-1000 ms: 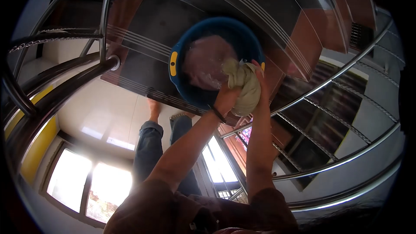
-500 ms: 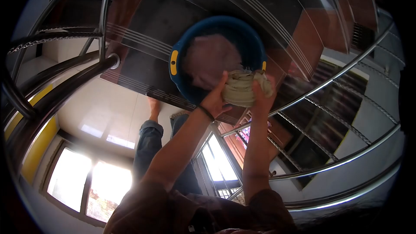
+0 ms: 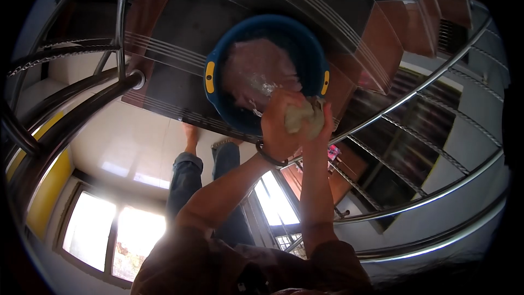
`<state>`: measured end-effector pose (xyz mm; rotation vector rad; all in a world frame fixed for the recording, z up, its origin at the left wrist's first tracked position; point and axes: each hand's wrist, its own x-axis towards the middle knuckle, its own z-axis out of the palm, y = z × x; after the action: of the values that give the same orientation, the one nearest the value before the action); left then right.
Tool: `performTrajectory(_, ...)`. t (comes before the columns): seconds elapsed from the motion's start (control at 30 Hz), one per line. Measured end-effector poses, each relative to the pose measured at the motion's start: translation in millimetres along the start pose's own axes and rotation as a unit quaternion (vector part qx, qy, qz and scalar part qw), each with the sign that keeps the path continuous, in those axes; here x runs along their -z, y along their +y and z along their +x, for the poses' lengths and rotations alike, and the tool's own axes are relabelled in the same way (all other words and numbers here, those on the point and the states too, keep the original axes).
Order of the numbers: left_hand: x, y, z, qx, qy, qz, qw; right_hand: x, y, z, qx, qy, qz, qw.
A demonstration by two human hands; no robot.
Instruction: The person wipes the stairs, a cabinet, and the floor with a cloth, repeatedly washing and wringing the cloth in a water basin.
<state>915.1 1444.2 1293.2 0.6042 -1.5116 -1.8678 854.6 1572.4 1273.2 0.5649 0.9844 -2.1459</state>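
A pale, greenish-beige cloth (image 3: 302, 117) is bunched up between my two hands, over the near edge of a blue basin (image 3: 217, 106). My left hand (image 3: 279, 125) is closed round its left side, and a dark band circles that wrist. On the other side my right hand (image 3: 322, 127) grips the cloth, its fingers partly hidden. Below, a pinkish wet cloth (image 3: 254, 68) lies in the water in the basin. Bright splashes show on its surface near my left hand. Yellow handle patches mark both sides of the basin.
The basin stands on a dark tiled stair step (image 3: 174, 82) with pale stripes. Metal railings (image 3: 420, 95) with twisted bars curve along the right, and thick rails (image 3: 82, 90) run at the left. A window (image 3: 112, 237) is at lower left. My bare foot (image 3: 190, 134) is below the step.
The cloth has gone from folded and held out to squeezed tightly between my hands. My left hand has closed round it, and water splashes in the basin. The view has shifted slightly.
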Motion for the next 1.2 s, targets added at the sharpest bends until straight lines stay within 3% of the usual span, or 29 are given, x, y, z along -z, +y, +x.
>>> performTrajectory(0.07,-18,6,-13,-0.037,0.021,0.161,0.986,6,1,4,-0.094,-0.027,0.024,0.995)
performTrajectory(0.13,-23,7,-18,-0.095,-0.014,0.224,0.97,14,1,11,-0.18,-0.046,0.026,0.982)
performTrajectory(0.23,0,10,-8,-0.213,-0.143,0.18,0.949,-12,-5,28,-0.26,-0.175,-0.018,0.949)
performTrajectory(0.3,12,11,-5,-0.283,-0.229,0.151,0.919,-26,-13,34,-0.303,-0.163,-0.036,0.938)
performTrajectory(0.43,9,6,-2,-0.395,-0.243,0.187,0.866,-55,-31,55,-0.377,-0.236,-0.191,0.875)
performTrajectory(0.63,-3,-10,-4,-0.49,-0.276,0.222,0.797,-80,-47,67,-0.359,-0.23,-0.52,0.74)
performTrajectory(0.8,-9,-27,-11,-0.495,-0.354,0.246,0.754,-68,-36,68,-0.331,-0.253,-0.539,0.732)
performTrajectory(1.0,-2,-50,-22,-0.533,-0.318,0.246,0.745,-44,-14,66,-0.27,-0.22,-0.606,0.715)
performTrajectory(1.13,11,-60,-28,-0.536,-0.393,0.257,0.702,-32,-1,65,-0.225,-0.217,-0.645,0.697)
performTrajectory(1.2,15,-71,-42,-0.523,-0.438,0.274,0.678,-21,5,60,-0.238,-0.177,-0.616,0.73)
